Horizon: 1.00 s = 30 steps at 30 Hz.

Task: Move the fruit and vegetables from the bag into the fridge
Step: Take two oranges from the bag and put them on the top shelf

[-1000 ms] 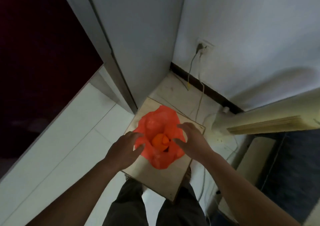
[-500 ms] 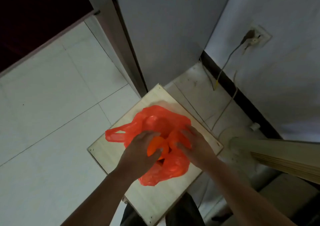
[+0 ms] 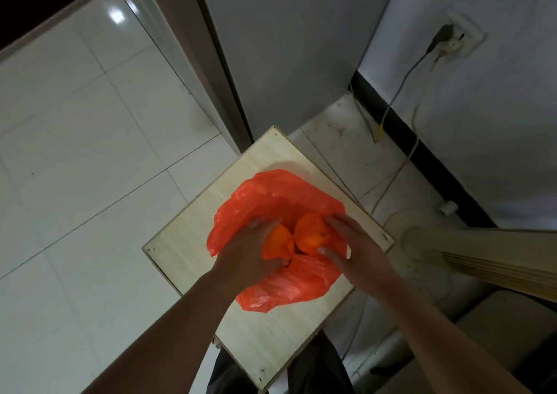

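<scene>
**Two-handed grasp inside the bag.** The left hand is curled round the left orange, with the fingers over its far side and the thumb under its near side. The right hand is curled in the same way round the right orange. A third fruit lies touching the right orange. Whether the right thumb also presses on it cannot be told, since peel and film merge in the dim light.

One fruit is taken per hand, presumably so that two are carried in a single trip. All the fruit sits in the hollow of the red bag, whose mouth is spread wide and faces upward, so the contents can be reached from above. The bag's longer extent runs from the near edge of the wooden board towards its far corner.

The oranges are near-round, so no long axis is marked. The stem dimple of the third fruit is turned up and towards the right hand.

The board stands just beside the grey fridge, probably to keep the transfer short. No open door is shown.
</scene>
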Each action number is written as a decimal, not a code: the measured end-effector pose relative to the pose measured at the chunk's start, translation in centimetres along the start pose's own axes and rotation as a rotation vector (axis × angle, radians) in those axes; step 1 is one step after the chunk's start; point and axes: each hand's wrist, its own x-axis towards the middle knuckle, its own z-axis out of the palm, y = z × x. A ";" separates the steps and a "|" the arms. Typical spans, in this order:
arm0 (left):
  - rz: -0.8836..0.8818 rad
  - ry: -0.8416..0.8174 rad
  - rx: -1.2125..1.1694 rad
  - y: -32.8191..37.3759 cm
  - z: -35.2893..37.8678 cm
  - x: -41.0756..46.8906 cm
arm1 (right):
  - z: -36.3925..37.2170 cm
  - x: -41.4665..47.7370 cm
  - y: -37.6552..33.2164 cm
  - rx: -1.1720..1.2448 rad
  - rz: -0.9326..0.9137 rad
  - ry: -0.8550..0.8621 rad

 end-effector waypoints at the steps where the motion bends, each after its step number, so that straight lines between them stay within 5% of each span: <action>1: -0.002 -0.016 0.052 -0.1 0.2 0.2 | 0.0 -0.1 0.2 0.001 0.006 -0.005; 8: 0.030 0.097 -0.013 -0.6 -0.4 -0.9 | -0.5 -1.5 0.5 0.021 -0.003 0.052; 22: -0.126 0.239 -0.587 3.2 -7.2 -7.8 | -4.1 -3.8 -10.4 0.022 -0.213 0.167; 30: -0.116 0.126 -0.779 4.5 -6.4 -7.7 | -3.2 -4.1 -12.6 0.182 -0.202 0.095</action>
